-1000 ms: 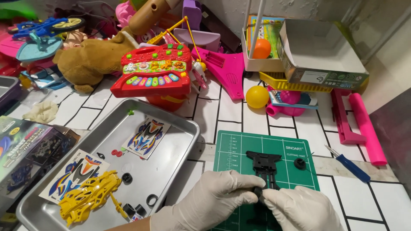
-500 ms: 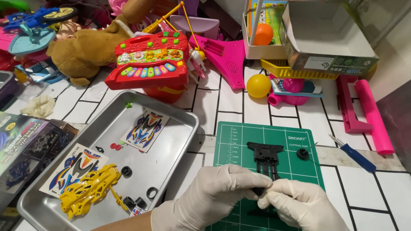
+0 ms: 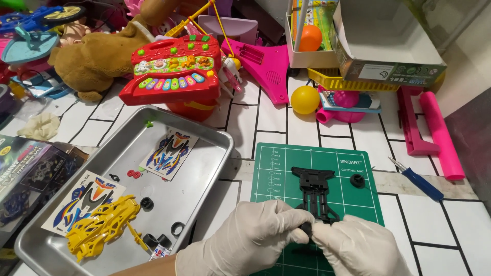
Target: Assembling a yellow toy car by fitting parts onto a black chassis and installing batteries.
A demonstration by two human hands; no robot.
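Both gloved hands are sitting a little lower and closer to the near edge of the green mat [image 3: 276, 168] than a moment ago, and the whole scene is appearing shifted as the head camera moves; the things on the table are lying where they were. The left hand [image 3: 255, 240] and the right hand [image 3: 358, 248] are pressing together at their fingertips, both pinching the near end of the black chassis [image 3: 314, 197], which is lying lengthwise on the mat with its far end pointing away from the person. Whether a small part is being squeezed between the fingers cannot be told. A small black wheel [image 3: 357, 180] is resting on the mat just right of the chassis. A blue screwdriver [image 3: 417, 179] is lying off the mat's right edge. Left of the mat, a metal tray [image 3: 204, 168] is holding a yellow body shell [image 3: 102, 227], two sticker sheets [image 3: 169, 153] and a few black rings [image 3: 147, 203]. Beyond the mat, a yellow ball [image 3: 305, 99] and a red toy keyboard [image 3: 174, 76] are sitting among other toys.
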